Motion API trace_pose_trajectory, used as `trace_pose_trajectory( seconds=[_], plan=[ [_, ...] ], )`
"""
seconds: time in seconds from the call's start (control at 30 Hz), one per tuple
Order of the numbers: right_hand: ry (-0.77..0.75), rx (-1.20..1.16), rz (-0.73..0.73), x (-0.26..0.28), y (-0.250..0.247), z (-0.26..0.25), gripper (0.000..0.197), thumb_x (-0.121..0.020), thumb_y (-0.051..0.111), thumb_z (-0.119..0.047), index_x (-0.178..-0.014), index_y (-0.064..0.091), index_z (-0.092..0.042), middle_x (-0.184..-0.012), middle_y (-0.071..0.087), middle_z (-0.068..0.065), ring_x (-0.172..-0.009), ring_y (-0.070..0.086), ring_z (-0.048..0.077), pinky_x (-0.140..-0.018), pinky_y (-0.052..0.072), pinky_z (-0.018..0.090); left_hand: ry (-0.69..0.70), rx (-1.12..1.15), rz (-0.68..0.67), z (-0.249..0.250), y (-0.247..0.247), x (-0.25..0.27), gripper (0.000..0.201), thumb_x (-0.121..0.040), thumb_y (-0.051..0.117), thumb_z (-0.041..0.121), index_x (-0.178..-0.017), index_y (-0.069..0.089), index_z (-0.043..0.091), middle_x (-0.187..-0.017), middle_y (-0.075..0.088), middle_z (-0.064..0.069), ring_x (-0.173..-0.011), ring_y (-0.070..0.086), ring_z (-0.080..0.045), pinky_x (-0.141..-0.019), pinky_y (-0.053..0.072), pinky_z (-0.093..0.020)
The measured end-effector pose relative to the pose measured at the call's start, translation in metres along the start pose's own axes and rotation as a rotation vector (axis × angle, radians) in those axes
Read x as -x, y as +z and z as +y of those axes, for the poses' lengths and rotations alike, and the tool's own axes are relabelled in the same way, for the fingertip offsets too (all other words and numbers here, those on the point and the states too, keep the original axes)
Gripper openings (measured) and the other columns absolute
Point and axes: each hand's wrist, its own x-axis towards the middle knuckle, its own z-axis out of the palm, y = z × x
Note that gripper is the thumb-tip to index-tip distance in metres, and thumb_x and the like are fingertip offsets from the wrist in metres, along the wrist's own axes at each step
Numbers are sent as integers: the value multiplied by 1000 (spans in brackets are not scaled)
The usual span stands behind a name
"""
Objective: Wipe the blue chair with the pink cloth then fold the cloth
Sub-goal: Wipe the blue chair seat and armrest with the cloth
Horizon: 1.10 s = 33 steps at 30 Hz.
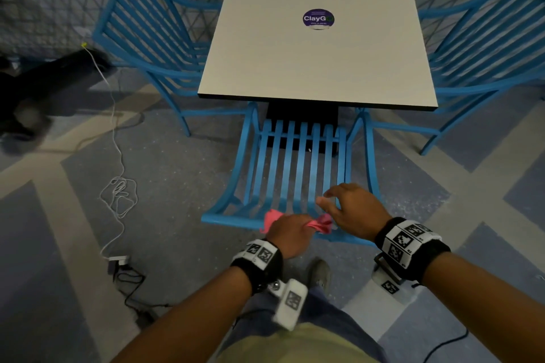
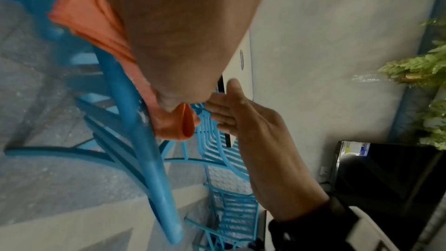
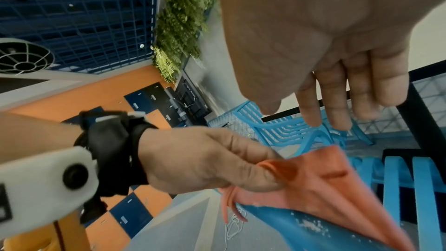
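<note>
My left hand [image 1: 287, 233] is pinching the pink cloth [image 1: 320, 222] in a bunch, right at the top rail of the blue chair [image 1: 295, 168], the chair that is pushed in under the white table [image 1: 318, 68]. The cloth lies over that rail and touches it, with one bit poking out on the left of my hand and more on the right. My right hand [image 1: 352, 209] is just beside the cloth with its fingers [image 3: 337, 91] straight and loose, holding nothing. I think the cloth is soft, thin and very light, so it will flop and crumple and will not keep its shape. For wiping, I would keep it bunched in my palm. For folding, I think it is best to take two corners, one in each hand, and let it hang flat first. The chair looks hard and stiff, with thin slats and gaps a loose cloth could slip into. I see pale specks on the rail in the right wrist view. A round purple sticker [image 1: 318, 19] on the table reads "ClayG", then a letter I cannot make out; the small words are too tiny to read.
</note>
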Motion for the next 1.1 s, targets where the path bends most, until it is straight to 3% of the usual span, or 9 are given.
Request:
trace_pose_trajectory(
  seconds=[0.17,0.3,0.43,0.53,0.6,0.67,0.73,0.87,1.1],
  plan=[
    [-48,34,34,0,-2,-9,61,-97,36,-62,-119,68,-15,-118,70,6,-111,60,23,-94,46,36,-10,255,-52,18,-13,10,26,-103,53,45,-105,77,35,-116,77,-3,-111,69,-24,-105,50,-47],
    [-53,-34,88,0,-8,-8,70,-99,22,-68,-121,65,-18,-121,69,5,-111,62,20,-95,50,41,-20,484,76,1,-53,57,28,-100,62,50,-123,73,38,-109,74,5,-98,71,-16,-72,64,-37],
    [-41,-33,72,-2,-7,-6,72,-98,19,-69,-125,62,-18,-122,68,5,-110,61,21,-94,51,41,-32,663,192,-26,-93,117,29,-91,61,66,-111,77,53,-129,70,26,-120,63,-4,-88,61,-48],
    [-50,-22,34,-3,-5,-13,74,-98,19,-69,-127,61,-16,-126,66,7,-116,59,24,-98,48,42,-106,601,431,-59,-108,146,29,-96,67,45,-93,71,74,-103,72,41,-97,67,5,-63,63,-23],
    [-55,-16,15,-5,-3,-21,70,-99,22,-67,-127,61,-16,-126,66,8,-117,59,25,-98,47,41,-226,610,636,-93,-105,155,47,-99,67,36,-86,64,81,-100,79,25,-83,73,-10,-57,65,-29],
    [-64,-5,0,-7,0,-28,67,-99,24,-65,-128,60,-16,-125,67,7,-117,57,25,-97,45,39,-271,577,668,-114,-97,155,50,-98,70,31,-116,60,77,-125,77,4,-96,79,-28,-71,68,-46],
    [-81,1,-17,-9,2,-34,69,-99,24,-65,-131,60,-15,-129,65,7,-121,55,25,-100,42,38,-276,553,636,-122,-83,145,52,-99,70,28,-133,58,65,-134,73,-3,-107,77,-33,-73,68,-40],
    [-102,8,-37,-12,2,-43,74,-97,21,-68,-134,57,-14,-135,62,7,-128,53,24,-107,40,40,-308,757,586,-115,-55,112,41,-100,69,18,-131,69,45,-139,69,-9,-114,71,-46,-55,66,-34],
    [-96,-10,-24,-10,4,-51,69,-99,23,-67,-132,57,-16,-132,63,7,-124,54,24,-105,42,40,-321,785,379,-71,-13,76,50,-90,55,73,-110,78,34,-104,72,-9,-85,79,-27,-56,65,-32]
  ],
)
